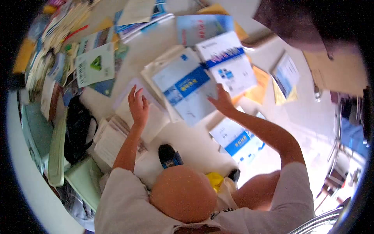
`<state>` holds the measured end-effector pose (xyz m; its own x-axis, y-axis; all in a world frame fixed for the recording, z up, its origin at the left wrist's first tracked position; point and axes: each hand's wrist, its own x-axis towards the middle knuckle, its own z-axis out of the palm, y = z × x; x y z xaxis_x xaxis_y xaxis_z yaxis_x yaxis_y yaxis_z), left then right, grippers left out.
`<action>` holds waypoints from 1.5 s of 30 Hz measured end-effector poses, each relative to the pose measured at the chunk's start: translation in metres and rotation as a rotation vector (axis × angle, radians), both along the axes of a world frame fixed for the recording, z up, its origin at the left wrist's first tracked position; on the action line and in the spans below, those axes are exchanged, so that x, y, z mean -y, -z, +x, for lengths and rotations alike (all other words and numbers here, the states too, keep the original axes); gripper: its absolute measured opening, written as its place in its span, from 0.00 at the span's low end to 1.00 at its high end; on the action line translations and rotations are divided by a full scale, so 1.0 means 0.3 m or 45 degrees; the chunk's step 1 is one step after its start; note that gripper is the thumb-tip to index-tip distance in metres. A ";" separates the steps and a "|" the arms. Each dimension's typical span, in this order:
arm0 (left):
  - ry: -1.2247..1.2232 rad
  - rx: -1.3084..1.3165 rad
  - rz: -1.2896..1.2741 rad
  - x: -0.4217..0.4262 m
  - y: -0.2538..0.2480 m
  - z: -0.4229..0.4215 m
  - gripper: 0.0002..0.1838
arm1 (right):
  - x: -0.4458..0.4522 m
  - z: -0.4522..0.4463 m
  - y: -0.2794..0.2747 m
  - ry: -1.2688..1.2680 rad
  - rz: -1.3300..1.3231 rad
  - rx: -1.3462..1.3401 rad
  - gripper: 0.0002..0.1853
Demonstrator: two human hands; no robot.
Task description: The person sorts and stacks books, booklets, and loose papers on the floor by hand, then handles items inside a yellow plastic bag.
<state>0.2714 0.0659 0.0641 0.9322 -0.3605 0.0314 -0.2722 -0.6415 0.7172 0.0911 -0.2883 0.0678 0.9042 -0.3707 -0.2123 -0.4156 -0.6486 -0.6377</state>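
My left hand (138, 107) hovers over pale papers (156, 126), its fingers apart and nothing in them. My right hand (223, 101) is at the right edge of a pale blue booklet (183, 87) with a dark blue band. Its thumb and a finger are spread over the cover, and the other fingers are hard to make out. Under that booklet lies a beige stack of papers (147, 72). A white booklet (233, 76) with a blue band overlaps its upper right side. Below my right forearm is another blue-and-white booklet (230, 134).
Piled papers and folders (54, 37) crowd the upper left. A pale green booklet (95, 64) lies near a black bag (80, 128). Orange envelopes (259, 84) and a cardboard box (335, 74) are to the right. Green chairs (83, 179) stand at the lower left.
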 end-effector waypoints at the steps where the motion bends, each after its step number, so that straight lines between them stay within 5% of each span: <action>1: 0.199 0.332 0.189 0.026 0.008 -0.049 0.28 | -0.022 0.004 -0.027 0.021 -0.024 0.046 0.35; 5: -0.060 -0.351 -0.379 0.188 0.044 -0.236 0.28 | -0.015 0.033 -0.062 0.159 0.106 -0.181 0.26; 8: -0.269 -0.838 -0.483 0.206 0.130 -0.257 0.31 | -0.027 -0.006 0.011 0.236 0.325 -0.191 0.25; 14: -0.729 -0.947 -0.493 0.280 -0.078 -0.318 0.29 | -0.007 -0.032 0.052 0.236 0.939 -0.275 0.18; 16: -0.606 -1.081 -0.622 0.208 -0.006 -0.350 0.24 | -0.016 -0.062 0.201 -0.231 0.166 -0.156 0.16; 21: -0.339 -1.099 -0.776 0.142 0.060 -0.400 0.16 | 0.026 -0.086 -0.129 -0.208 -0.136 0.086 0.13; 26: -0.484 -0.866 -0.666 0.160 0.040 -0.462 0.15 | 0.283 -0.121 -0.299 -0.191 -0.137 0.208 0.16; 28: -0.259 -0.170 -0.304 0.174 0.025 -0.526 0.14 | 0.574 -0.245 -0.276 -0.760 -0.797 0.590 0.18; 30: 0.081 -0.569 -0.431 0.254 -0.068 -0.635 0.11 | 0.691 -0.466 -0.415 -0.376 -0.378 0.524 0.17; 32: 0.597 -0.510 -0.251 0.357 -0.122 -0.683 0.11 | 0.692 -0.692 -0.670 0.136 0.111 -0.139 0.21; 33: 0.620 -0.503 -0.256 0.416 -0.147 -0.679 0.11 | 0.672 -0.817 -0.717 0.294 -0.052 -0.301 0.19; 34: 0.969 -0.362 -0.165 0.478 -0.175 -0.672 0.13 | 0.697 -0.938 -0.722 0.313 -0.125 -0.181 0.21; 38: 1.732 -0.002 0.082 0.761 -0.290 -0.631 0.19 | 0.790 -1.472 -0.648 0.843 0.201 0.044 0.24; 42: 1.990 0.113 0.230 1.030 -0.323 -0.654 0.24 | 0.753 -1.854 -0.402 1.164 0.327 0.266 0.23; 45: 2.178 0.237 0.684 1.213 -0.306 -0.739 0.38 | 0.644 -1.997 -0.153 1.332 0.359 0.479 0.21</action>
